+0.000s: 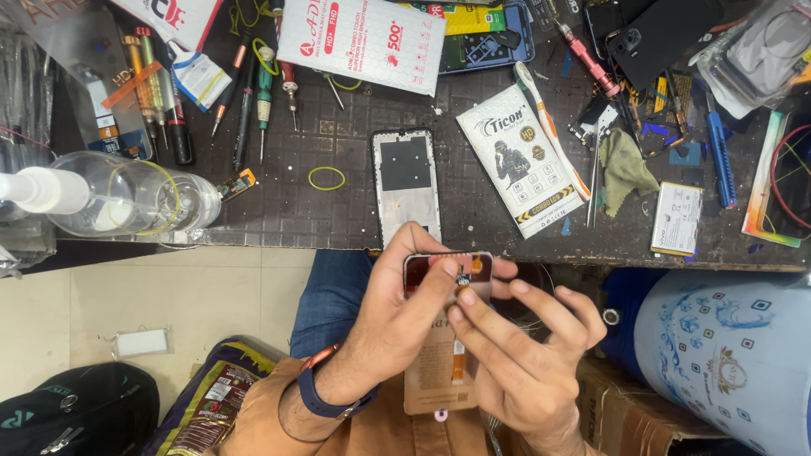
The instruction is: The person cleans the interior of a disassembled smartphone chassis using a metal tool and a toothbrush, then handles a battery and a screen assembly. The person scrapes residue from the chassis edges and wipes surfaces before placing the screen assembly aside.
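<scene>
Both hands work on one phone screen part [446, 338], held over the lap just below the workbench [338, 211] edge. Left hand [397, 317] grips the part from its left side, fingers wrapped over the top end, thumb tip on the face near a small connector [463, 279]. Right hand [524, 355] holds the right edge, index and thumb pinching at the same connector spot near the top. The part sits between the two hands, long side running toward the body, bottom end sticking out below both palms. An orange ribbon strip [457, 359] runs down its back. Dark band [325, 401] on the left wrist.

On the bench just above the hands: a phone frame [406, 181] lying flat, back plate exposed. Beside it to the right, a white accessory packet [519, 160]. A yellow rubber band [326, 177] lies left of the frame. Screwdrivers [253, 93] upper left, clear spray bottle [110, 198] on its side at the left edge. Blue patterned drum [726, 355] lower right.
</scene>
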The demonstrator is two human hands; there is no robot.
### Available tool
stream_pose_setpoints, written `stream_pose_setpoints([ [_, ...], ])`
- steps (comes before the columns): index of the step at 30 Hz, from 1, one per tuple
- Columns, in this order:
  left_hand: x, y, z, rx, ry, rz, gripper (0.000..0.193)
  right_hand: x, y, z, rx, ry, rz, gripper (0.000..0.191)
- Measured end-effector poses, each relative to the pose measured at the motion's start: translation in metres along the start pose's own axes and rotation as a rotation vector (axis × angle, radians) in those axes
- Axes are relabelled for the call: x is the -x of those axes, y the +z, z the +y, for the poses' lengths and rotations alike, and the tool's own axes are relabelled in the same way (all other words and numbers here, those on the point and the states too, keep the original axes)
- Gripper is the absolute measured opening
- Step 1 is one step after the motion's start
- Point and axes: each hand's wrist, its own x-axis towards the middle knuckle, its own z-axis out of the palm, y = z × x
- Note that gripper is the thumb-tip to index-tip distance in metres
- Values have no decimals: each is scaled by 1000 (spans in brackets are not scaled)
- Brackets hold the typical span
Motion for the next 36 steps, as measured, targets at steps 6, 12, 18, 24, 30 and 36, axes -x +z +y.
stream_pose_setpoints([
  [6,-8,2,6,104,28,20,15,11,1,3,-151,34,5,26],
  [12,-14,3,12,207,73,170,21,24,6,5,-267,58,76,22],
  [18,-21,4,12,301,205,263,23,30,29,-5,-911,473,321,24],
  [24,-23,6,4,314,303,328,25,27,39,0,-1318,887,228,65],
  [30,-17,-1,0,262,261,278,37,45,38,11,-1288,1124,132,44],
  [36,-12,-33,10,-126,-65,213,35,66,37,28,-1189,985,415,34],
])
